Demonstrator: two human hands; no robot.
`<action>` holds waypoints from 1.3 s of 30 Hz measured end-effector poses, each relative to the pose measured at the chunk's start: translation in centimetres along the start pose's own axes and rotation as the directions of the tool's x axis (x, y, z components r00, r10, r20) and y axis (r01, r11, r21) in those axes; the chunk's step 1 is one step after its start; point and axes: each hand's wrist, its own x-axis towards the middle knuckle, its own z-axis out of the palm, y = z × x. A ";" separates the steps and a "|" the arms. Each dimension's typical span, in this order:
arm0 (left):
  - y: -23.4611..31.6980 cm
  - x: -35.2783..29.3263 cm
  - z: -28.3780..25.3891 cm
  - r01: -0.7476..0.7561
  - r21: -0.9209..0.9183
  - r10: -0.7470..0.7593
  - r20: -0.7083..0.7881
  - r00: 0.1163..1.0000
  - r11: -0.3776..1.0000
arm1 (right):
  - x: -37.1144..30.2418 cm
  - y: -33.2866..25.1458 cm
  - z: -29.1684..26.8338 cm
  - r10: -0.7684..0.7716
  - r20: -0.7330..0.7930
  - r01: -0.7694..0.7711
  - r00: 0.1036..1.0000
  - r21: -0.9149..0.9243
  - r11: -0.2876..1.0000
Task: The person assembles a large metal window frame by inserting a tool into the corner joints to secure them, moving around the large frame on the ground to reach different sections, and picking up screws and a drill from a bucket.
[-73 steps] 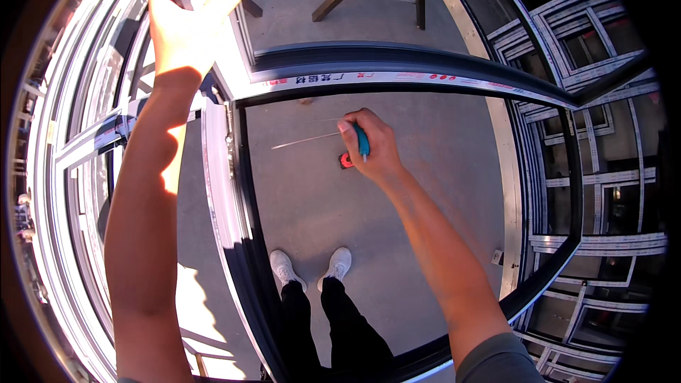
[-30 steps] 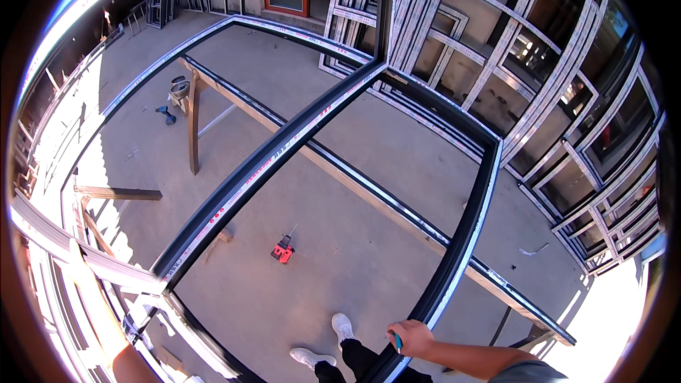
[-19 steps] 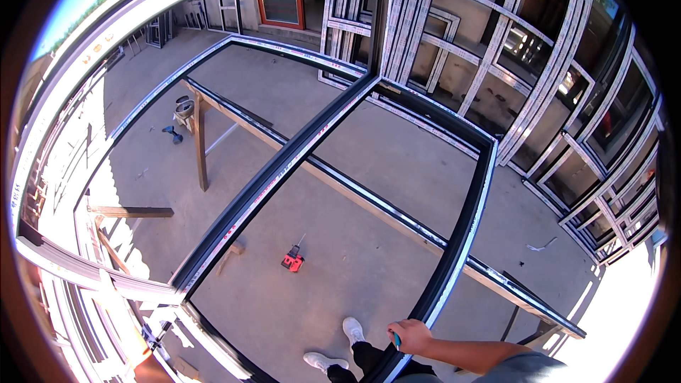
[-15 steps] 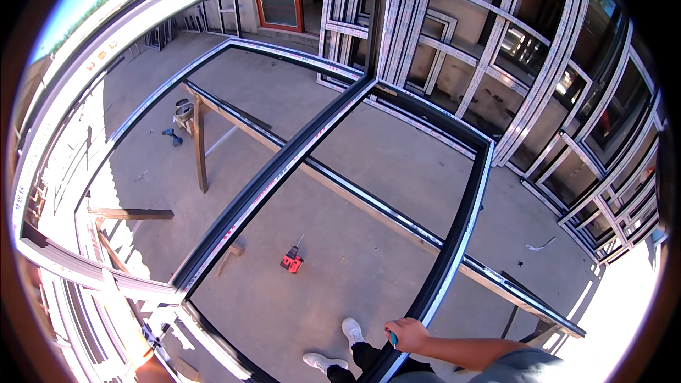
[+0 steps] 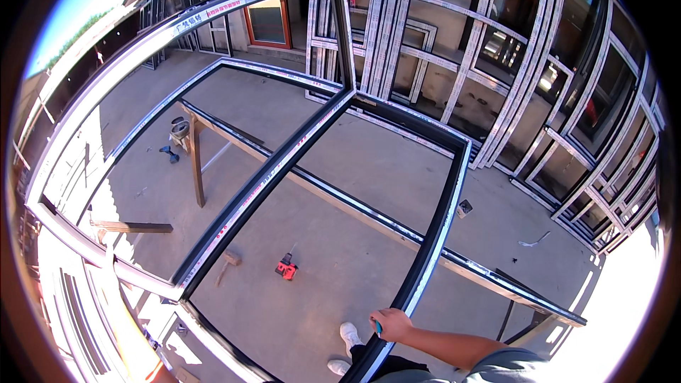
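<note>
A large dark frame with white protective film lies flat, its near right bar [image 5: 429,269] passing beside my legs. My right hand [image 5: 394,325] is closed around a small teal-handled tool [image 5: 378,327] at that bar; the tool's working end is hidden. From the middle bar [image 5: 262,188] rises a second film-covered frame [image 5: 220,7], standing up and leaning left. My left arm [image 5: 133,323] reaches out at the lower left toward this raised frame's near corner. Glare washes out my left hand [image 5: 109,261], so its fingers cannot be made out.
Wooden supports, including a long beam [image 5: 355,211] and a post [image 5: 196,170], stand under the frame. On the floor lie a red cordless drill [image 5: 286,268], a mallet [image 5: 230,260] and a blue drill [image 5: 169,154] near a metal pot [image 5: 180,130]. Several window frames [image 5: 489,64] lean against the wall.
My view has shifted, and the raised frame now shows more fully, leaning slightly farther left. My right hand has stayed at the near right bar with the teal-handled tool.
</note>
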 end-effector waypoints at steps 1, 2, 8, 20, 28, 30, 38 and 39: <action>0.3 -0.1 -0.4 0.000 0.004 0.000 0.003 1.000 1.000 | -0.1 -0.1 0.1 0.004 -0.021 -0.004 1.000 -0.006 1.000; 0.6 -0.1 -0.4 -0.006 0.005 0.006 0.001 1.000 1.000 | -0.2 -0.1 0.3 0.008 -0.042 -0.008 0.999 -0.012 1.000; 2.2 -0.8 -1.3 -0.033 0.016 0.033 -0.002 0.999 0.999 | 0.1 -0.3 -0.2 0.006 -0.046 -0.007 0.999 -0.010 1.000; 5.8 -3.6 -6.0 -0.129 0.030 0.131 -0.078 0.988 0.991 | 0.8 -1.4 0.0 -0.038 -0.142 0.036 0.989 -0.016 0.999; 17.1 -19.3 -9.0 -0.175 -0.441 0.309 0.254 0.916 0.880 | -0.6 -1.4 -0.8 0.050 -0.136 -0.043 0.989 0.053 0.998; 19.0 -23.3 -11.9 -0.119 -0.502 0.333 0.362 0.870 0.857 | -0.4 -1.8 -0.6 0.066 -0.170 -0.046 0.983 0.117 0.992; 29.2 -38.1 -24.2 -0.377 -0.801 0.876 0.355 0.325 0.465 | -8.8 -6.4 -5.2 0.313 -0.416 -0.106 0.854 0.449 0.887; 29.6 -40.1 -25.6 -0.240 -0.861 0.878 0.372 0.301 0.447 | -11.2 -6.6 -5.3 0.338 -0.465 -0.118 0.818 0.439 0.891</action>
